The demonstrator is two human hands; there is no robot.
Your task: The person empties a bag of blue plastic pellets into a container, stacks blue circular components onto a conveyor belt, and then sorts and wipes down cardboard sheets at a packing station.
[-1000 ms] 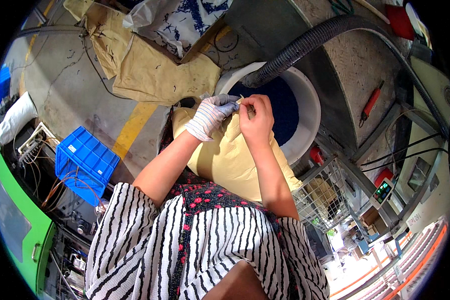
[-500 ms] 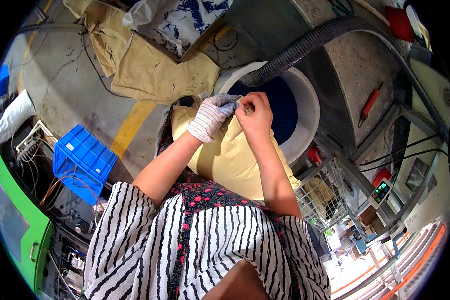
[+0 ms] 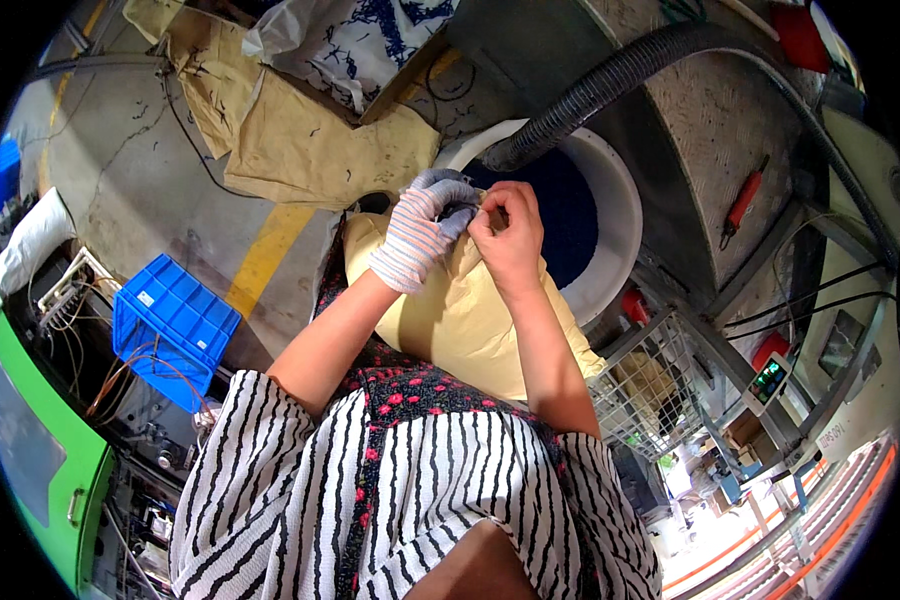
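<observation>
Pale yellow sack (image 3: 470, 310) propped against the person's front, its top edge level with the rim of the white tub (image 3: 620, 215) just beyond it. Left hand (image 3: 422, 235) — in a striped knit glove with grey fingertips — curled tight, pinching the sack's top corner. Right hand (image 3: 510, 235), bare, just beside the left and touching it, fingers bent closed on the same gathered top edge; whether anything small sits between the fingertips cannot be told.

The tub holds dark blue contents. A ribbed grey hose (image 3: 610, 85) runs down over the tub's far rim. Left of the sack: flattened brown paper bags (image 3: 300, 140) on the concrete floor, a yellow floor stripe (image 3: 265, 255), and nearer, a blue plastic crate (image 3: 170, 325). Right of the sack — a wire mesh basket (image 3: 650, 390). A red-handled tool (image 3: 745, 200) hangs on the grey wall beyond the tub.
</observation>
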